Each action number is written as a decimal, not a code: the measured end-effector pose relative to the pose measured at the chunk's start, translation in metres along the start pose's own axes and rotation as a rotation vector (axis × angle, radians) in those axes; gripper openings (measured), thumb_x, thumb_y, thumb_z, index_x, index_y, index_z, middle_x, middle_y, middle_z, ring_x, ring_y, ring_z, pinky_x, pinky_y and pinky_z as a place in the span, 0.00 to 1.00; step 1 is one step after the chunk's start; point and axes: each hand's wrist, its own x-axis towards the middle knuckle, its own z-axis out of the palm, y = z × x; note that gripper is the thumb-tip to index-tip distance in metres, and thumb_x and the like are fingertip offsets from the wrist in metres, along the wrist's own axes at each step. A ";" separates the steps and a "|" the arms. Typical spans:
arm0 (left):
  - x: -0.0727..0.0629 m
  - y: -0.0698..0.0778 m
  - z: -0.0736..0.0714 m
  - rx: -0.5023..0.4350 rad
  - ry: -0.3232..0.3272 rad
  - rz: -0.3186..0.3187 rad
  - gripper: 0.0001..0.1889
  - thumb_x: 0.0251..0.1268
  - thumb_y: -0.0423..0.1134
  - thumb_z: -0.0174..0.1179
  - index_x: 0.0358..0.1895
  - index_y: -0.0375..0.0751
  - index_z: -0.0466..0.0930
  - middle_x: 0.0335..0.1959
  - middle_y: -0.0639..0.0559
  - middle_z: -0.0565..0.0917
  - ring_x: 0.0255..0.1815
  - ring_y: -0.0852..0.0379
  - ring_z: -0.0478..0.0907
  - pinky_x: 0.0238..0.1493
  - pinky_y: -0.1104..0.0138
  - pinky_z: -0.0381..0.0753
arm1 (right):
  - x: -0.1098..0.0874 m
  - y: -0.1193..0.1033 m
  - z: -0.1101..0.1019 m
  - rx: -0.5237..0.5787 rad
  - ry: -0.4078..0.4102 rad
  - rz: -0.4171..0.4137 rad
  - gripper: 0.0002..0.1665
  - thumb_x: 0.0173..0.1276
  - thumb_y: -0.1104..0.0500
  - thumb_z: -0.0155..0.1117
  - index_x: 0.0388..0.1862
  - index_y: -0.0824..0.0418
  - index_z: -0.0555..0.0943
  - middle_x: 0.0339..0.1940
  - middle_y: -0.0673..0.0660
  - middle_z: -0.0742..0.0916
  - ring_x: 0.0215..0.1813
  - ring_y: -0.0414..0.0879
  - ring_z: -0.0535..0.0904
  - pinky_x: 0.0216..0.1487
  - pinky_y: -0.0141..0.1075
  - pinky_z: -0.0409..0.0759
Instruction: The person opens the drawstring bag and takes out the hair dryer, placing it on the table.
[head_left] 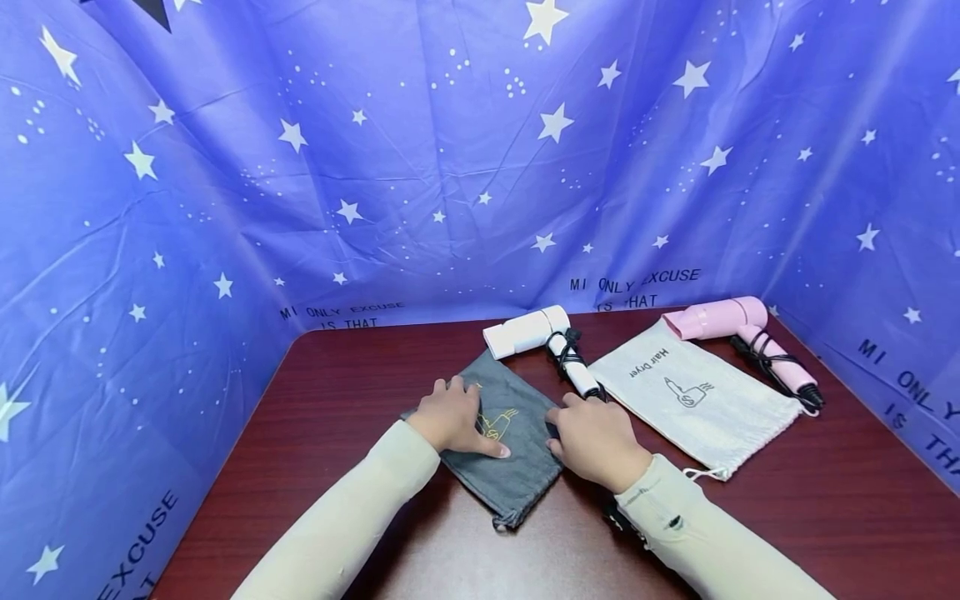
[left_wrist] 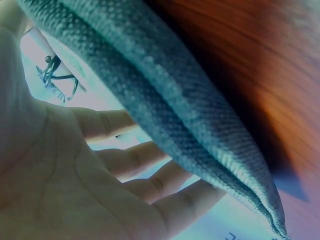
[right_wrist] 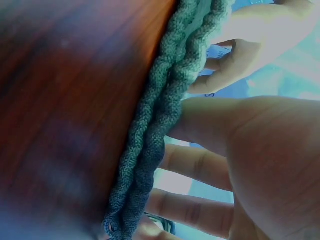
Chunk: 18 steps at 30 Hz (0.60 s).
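A dark grey drawstring bag (head_left: 525, 408) with a yellow hair dryer print lies flat on the table. My left hand (head_left: 453, 417) rests on its left part, fingers spread and thumb stretched across the cloth. The left wrist view shows the left fingers (left_wrist: 150, 175) reaching to the bag, their tips hidden behind its edge. At the bag's right edge, my right hand (head_left: 600, 442) pinches the cloth between thumb and fingers. Its fingertips are partly hidden by the bag's gathered edge (right_wrist: 160, 110) in the right wrist view. Just beyond the bag lies a white hair dryer (head_left: 528, 331), its black cord wrapped round the handle.
Right of the grey bag lies a white drawstring bag (head_left: 690, 400) printed "Hair Dryer". A pink hair dryer (head_left: 720, 318) lies at its far side, cord round the handle. The dark red wooden table (head_left: 337, 383) meets a blue star-patterned curtain (head_left: 420, 167) at the back and sides.
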 end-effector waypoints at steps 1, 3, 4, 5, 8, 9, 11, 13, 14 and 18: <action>0.000 0.001 0.000 0.002 -0.001 0.001 0.67 0.40 0.87 0.61 0.78 0.40 0.64 0.73 0.36 0.69 0.69 0.37 0.69 0.54 0.46 0.83 | 0.000 0.001 0.000 -0.001 0.003 0.000 0.17 0.58 0.43 0.78 0.45 0.47 0.89 0.36 0.54 0.84 0.31 0.56 0.81 0.23 0.51 0.76; 0.001 0.002 0.000 0.000 -0.002 0.001 0.67 0.40 0.87 0.61 0.78 0.40 0.64 0.74 0.36 0.69 0.69 0.37 0.69 0.54 0.46 0.83 | -0.001 0.002 0.001 -0.006 0.006 0.002 0.18 0.58 0.43 0.78 0.45 0.46 0.89 0.37 0.54 0.84 0.31 0.56 0.81 0.24 0.51 0.76; 0.002 0.003 -0.001 0.001 -0.003 0.002 0.67 0.40 0.87 0.61 0.78 0.40 0.64 0.74 0.36 0.69 0.69 0.37 0.69 0.54 0.46 0.83 | -0.002 0.003 0.000 -0.009 0.007 0.003 0.18 0.59 0.43 0.78 0.45 0.46 0.89 0.37 0.54 0.84 0.31 0.55 0.81 0.24 0.51 0.77; 0.003 0.003 -0.001 0.002 -0.003 0.001 0.67 0.40 0.87 0.61 0.78 0.40 0.63 0.74 0.36 0.69 0.69 0.37 0.69 0.54 0.46 0.83 | -0.002 0.003 0.000 -0.010 0.007 0.006 0.18 0.59 0.42 0.78 0.46 0.46 0.89 0.37 0.54 0.84 0.31 0.55 0.81 0.24 0.51 0.77; 0.004 0.006 -0.001 0.007 0.002 0.002 0.67 0.40 0.88 0.60 0.78 0.40 0.63 0.74 0.36 0.69 0.69 0.37 0.69 0.54 0.46 0.83 | -0.004 0.005 -0.002 -0.009 0.003 0.016 0.19 0.59 0.43 0.78 0.48 0.46 0.89 0.39 0.54 0.85 0.32 0.55 0.81 0.24 0.52 0.78; 0.004 0.007 -0.001 0.009 0.002 0.004 0.67 0.40 0.88 0.60 0.79 0.41 0.63 0.74 0.36 0.69 0.69 0.37 0.69 0.55 0.46 0.83 | -0.004 0.006 -0.002 -0.008 0.001 0.018 0.19 0.59 0.43 0.78 0.48 0.46 0.89 0.39 0.54 0.85 0.32 0.56 0.81 0.24 0.52 0.78; 0.005 0.009 -0.002 0.012 0.009 0.009 0.67 0.41 0.88 0.60 0.79 0.41 0.63 0.74 0.36 0.69 0.69 0.37 0.70 0.55 0.46 0.82 | -0.005 0.008 -0.003 -0.008 -0.002 0.020 0.20 0.59 0.43 0.78 0.49 0.46 0.89 0.40 0.54 0.86 0.32 0.56 0.81 0.25 0.52 0.79; 0.006 0.010 -0.002 0.016 0.012 0.016 0.67 0.41 0.88 0.60 0.79 0.41 0.63 0.74 0.37 0.69 0.69 0.37 0.69 0.56 0.47 0.82 | -0.007 0.010 -0.003 -0.008 0.001 0.020 0.20 0.59 0.43 0.78 0.49 0.46 0.89 0.41 0.54 0.86 0.32 0.56 0.82 0.25 0.52 0.79; 0.006 0.011 -0.002 0.017 0.013 0.019 0.66 0.42 0.88 0.59 0.79 0.41 0.63 0.74 0.37 0.69 0.69 0.37 0.69 0.56 0.47 0.82 | -0.007 0.011 -0.003 -0.007 0.005 0.018 0.20 0.59 0.43 0.78 0.48 0.46 0.89 0.41 0.54 0.86 0.33 0.56 0.82 0.26 0.52 0.79; 0.009 0.014 -0.001 0.025 0.015 0.027 0.66 0.42 0.88 0.58 0.79 0.42 0.63 0.75 0.38 0.68 0.70 0.37 0.69 0.56 0.46 0.82 | -0.010 0.015 -0.003 -0.001 0.029 0.009 0.19 0.58 0.44 0.79 0.46 0.47 0.89 0.39 0.55 0.86 0.32 0.57 0.83 0.26 0.53 0.79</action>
